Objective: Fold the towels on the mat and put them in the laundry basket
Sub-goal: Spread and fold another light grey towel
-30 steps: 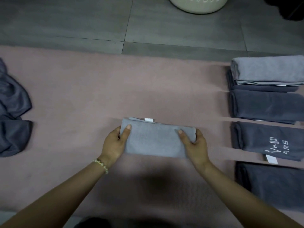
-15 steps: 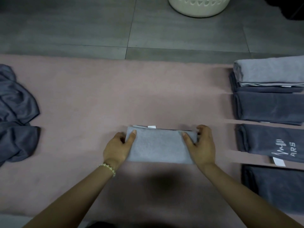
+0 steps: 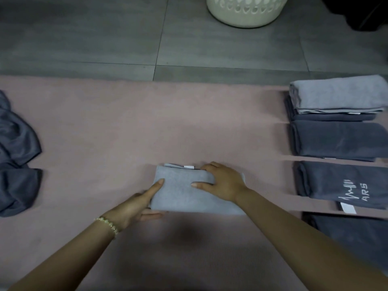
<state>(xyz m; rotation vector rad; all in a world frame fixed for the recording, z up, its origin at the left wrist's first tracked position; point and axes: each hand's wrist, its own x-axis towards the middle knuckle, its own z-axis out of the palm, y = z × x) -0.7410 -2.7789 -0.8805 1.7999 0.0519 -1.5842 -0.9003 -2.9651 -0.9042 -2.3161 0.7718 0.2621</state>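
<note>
A folded light grey towel [image 3: 182,192] lies mid-mat on the pink mat [image 3: 147,122]. My left hand [image 3: 134,204] pinches its near-left corner, with the index finger on top and the thumb under the near edge. My right hand [image 3: 222,181] covers the towel's right part, thumb flat on top and fingers bent over the far edge by a white label. The cream laundry basket [image 3: 245,15] stands on the floor beyond the mat, and only its lower part shows.
Crumpled dark grey towels [image 3: 16,160] lie at the mat's left edge. At the right lie folded towels: a light grey one [image 3: 338,95] on a dark one, and three dark ones [image 3: 338,139], one with a white logo [image 3: 336,183]. Grey tiled floor lies beyond.
My right hand has slid left from the towel's right end onto its top and far edge. My left hand has dropped to the near-left corner. More of the basket shows.
</note>
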